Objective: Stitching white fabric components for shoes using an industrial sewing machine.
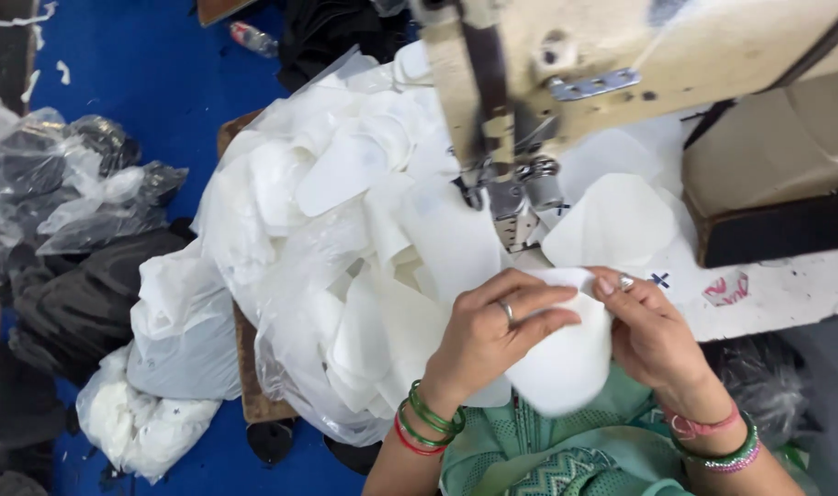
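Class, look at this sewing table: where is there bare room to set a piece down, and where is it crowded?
Bare tabletop lies right of the right hand, below the machine's dark base. Left of the needle it is crowded: a heap of white pieces covers the surface. Both hands, left hand included, hold a white piece.

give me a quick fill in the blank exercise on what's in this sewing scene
1. Both hands, left hand and right hand, grip a ____ fabric piece.
2. The floor beneath is ____.
3. The pile of cut pieces lies to the ____ of the sewing machine.
4. The left wrist wears red and ____ bangles.

Missing words: white; blue; left; green
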